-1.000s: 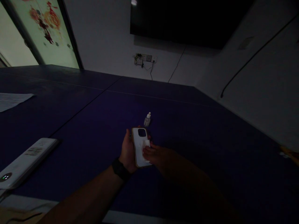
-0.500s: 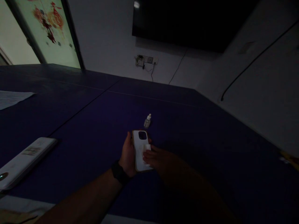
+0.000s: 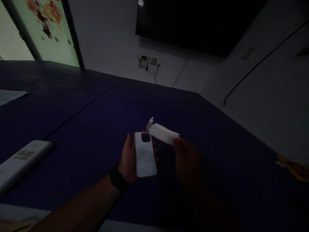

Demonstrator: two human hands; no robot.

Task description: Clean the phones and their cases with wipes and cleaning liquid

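A phone (image 3: 145,159) with a pale back and a brownish case edge lies back-up in my left hand (image 3: 128,158), whose fingers wrap round both long sides. My right hand (image 3: 188,161) is to the right of the phone, pinching one end of a flat white wipe (image 3: 164,133), which looks like tissue or cloth. The wipe stretches up and left, apart from the phone's back. Behind the phone stands a small dropper bottle (image 3: 151,120) with a white top; the wipe and phone hide its lower part.
A long white device (image 3: 24,161) lies on the dark blue table (image 3: 96,122) at left, with a paper sheet (image 3: 12,96) farther back. A large dark screen (image 3: 188,25) hangs above wall sockets (image 3: 149,61). An orange-yellow item (image 3: 293,167) is at the right edge.
My right hand has lifted the wipe off the phone's back and moved it right, and the wipe now hangs spread out. My left hand still holds the phone.
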